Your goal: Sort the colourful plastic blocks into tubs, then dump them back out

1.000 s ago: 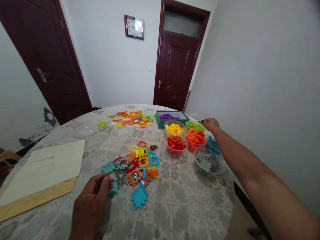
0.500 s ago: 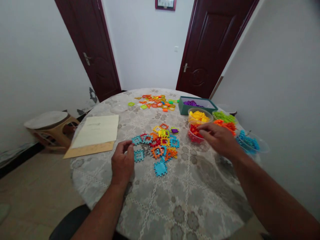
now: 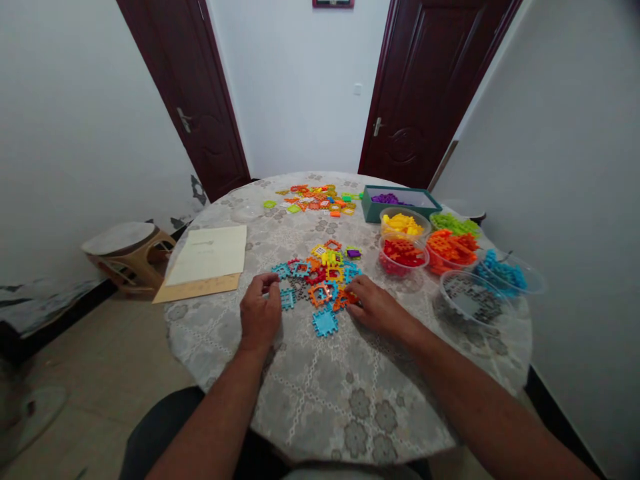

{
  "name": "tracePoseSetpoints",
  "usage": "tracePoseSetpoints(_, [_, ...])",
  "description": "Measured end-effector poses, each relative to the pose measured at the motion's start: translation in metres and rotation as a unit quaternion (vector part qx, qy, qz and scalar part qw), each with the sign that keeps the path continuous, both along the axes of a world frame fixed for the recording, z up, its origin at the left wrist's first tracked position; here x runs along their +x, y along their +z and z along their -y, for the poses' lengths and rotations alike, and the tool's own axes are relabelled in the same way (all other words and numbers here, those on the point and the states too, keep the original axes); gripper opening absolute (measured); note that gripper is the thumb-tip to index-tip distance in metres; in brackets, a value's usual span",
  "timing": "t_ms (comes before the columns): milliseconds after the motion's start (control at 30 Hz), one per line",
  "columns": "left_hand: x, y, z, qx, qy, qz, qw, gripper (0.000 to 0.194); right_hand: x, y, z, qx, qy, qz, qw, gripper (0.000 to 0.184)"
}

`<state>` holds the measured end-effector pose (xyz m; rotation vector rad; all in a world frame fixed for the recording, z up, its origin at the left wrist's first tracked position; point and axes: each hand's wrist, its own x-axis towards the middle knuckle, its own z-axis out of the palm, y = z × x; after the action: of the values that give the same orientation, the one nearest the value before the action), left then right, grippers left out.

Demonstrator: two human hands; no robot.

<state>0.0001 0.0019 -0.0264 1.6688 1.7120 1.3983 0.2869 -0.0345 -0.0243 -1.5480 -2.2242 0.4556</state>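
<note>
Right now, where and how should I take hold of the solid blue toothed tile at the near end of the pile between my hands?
I'd pinch the solid blue toothed tile by its near edge, coming from your side with the right hand, which is closest. That edge is free of other pieces, while the far one lies against or very near the pile.

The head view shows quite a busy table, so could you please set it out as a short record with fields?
Left hand: curled beside the near pile's left edge; grip unclear
Right hand: fingers at orange pieces on the pile's right; grip unclear
Near pile: mixed-colour notched pieces
Far pile: mostly orange and yellow pieces
Clear bowls: pieces sorted by colour, on the right
Green box: purple pieces
Left side: cream sheet overlapping tan sheet
</note>
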Motion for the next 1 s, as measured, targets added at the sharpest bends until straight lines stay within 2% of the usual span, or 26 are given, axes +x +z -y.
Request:
tracePoseSetpoints(133, [0.01,-0.001,0.006,0.031,-0.097,-0.117,0.988,0.025,0.004,-0.003,-0.005,0.004,-0.014,-0.064,0.998,0.028])
tracePoseSetpoints(233, [0.022,-0.003,0.01,0.067,-0.19,-0.222,0.954,0.029,0.004,-0.003,-0.008,0.019,-0.032,-0.099,0.994,0.027])
tracePoseSetpoints(333, [0.035,-0.003,0.009,0.059,-0.243,-0.286,0.925,0.033,0.0,-0.005,-0.008,0.031,-0.037,-0.117,0.992,0.031])
tracePoseSetpoints(533, [0.041,-0.007,-0.006,0.049,-0.253,-0.342,0.904,0.024,-0.01,-0.005,-0.005,0.04,-0.033,-0.116,0.992,0.03])
tracePoseSetpoints(733, [0.038,-0.017,-0.011,0.104,-0.258,-0.329,0.903,0.051,-0.018,0.0,-0.002,0.032,-0.052,-0.176,0.983,0.028])
tracePoseSetpoints(867, [0.047,-0.015,-0.003,0.129,-0.241,-0.308,0.911,0.057,-0.025,-0.001,-0.001,0.0,-0.075,-0.243,0.967,0.026])
tracePoseSetpoints(1000, [0.059,-0.011,0.001,0.141,-0.24,-0.28,0.919,0.063,-0.03,-0.004,-0.003,-0.02,-0.101,-0.27,0.957,0.027])
